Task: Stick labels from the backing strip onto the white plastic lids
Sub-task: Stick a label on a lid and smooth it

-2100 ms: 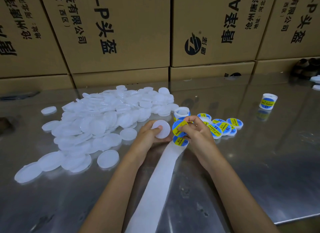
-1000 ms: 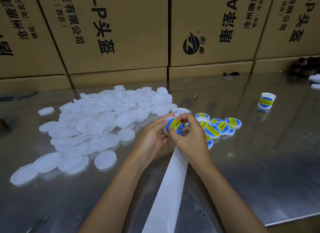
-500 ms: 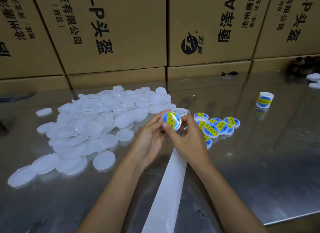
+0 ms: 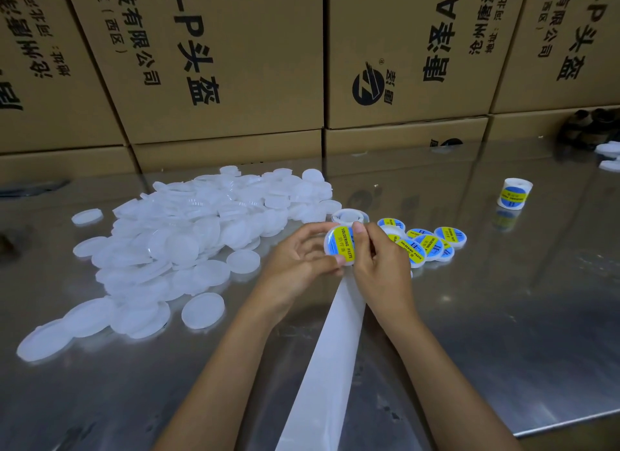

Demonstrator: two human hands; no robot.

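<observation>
here both hands grip one labelled lid [image 4: 339,246]: left hand [image 4: 298,266] pinches its edge, right hand [image 4: 379,266] curls fingers round it, above the backing strip [image 4: 332,366].

A single head-worn camera looks forward and down over a steel table [image 4: 469,316] from the near edge, facing a wall of cardboard boxes [image 4: 218,64] at the far side. It sits close: both forearms enter from the bottom edge, and the hands meet near the centre. The wide lens bends the box edges outward; no second view shares the scene.
</observation>
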